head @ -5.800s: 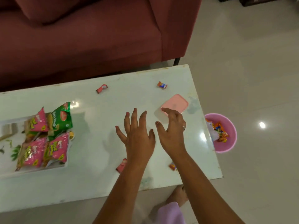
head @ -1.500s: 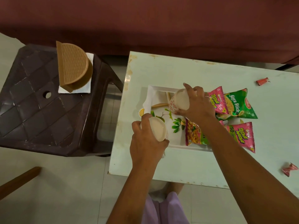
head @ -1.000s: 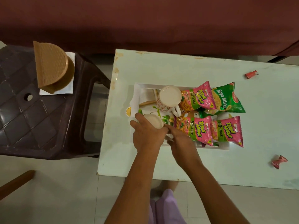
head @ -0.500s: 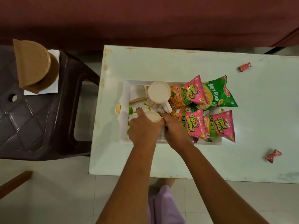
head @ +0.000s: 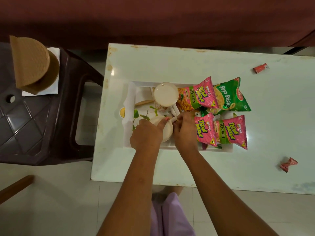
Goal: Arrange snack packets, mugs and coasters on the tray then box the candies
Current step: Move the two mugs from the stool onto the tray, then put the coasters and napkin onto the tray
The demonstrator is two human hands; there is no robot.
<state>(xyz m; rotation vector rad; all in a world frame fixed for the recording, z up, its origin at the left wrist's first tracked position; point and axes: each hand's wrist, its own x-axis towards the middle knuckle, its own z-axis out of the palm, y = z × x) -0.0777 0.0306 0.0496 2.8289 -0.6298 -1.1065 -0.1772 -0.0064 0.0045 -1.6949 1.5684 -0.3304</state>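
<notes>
Pink packets (head: 198, 96) read "Bingo! Tedhe Medhe, 50% Free", green packet (head: 230, 97) "Soya Sticks", both on right half of tray (head: 129, 99). L hand (head: 144, 135) gripped mug (head: 168, 129) in tray's near-left part; R hand (head: 184, 132) pinched its handle (head: 174, 118).

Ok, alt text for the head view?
Left hand and right hand grip a white mug on a tray, beside a second mug and snack packets. Two candies lie on the table; coasters sit on a stool.

A dark brown plastic stool (head: 42, 116) stands beside the white table (head: 153, 65), before a maroon sofa (head: 153, 19).
</notes>
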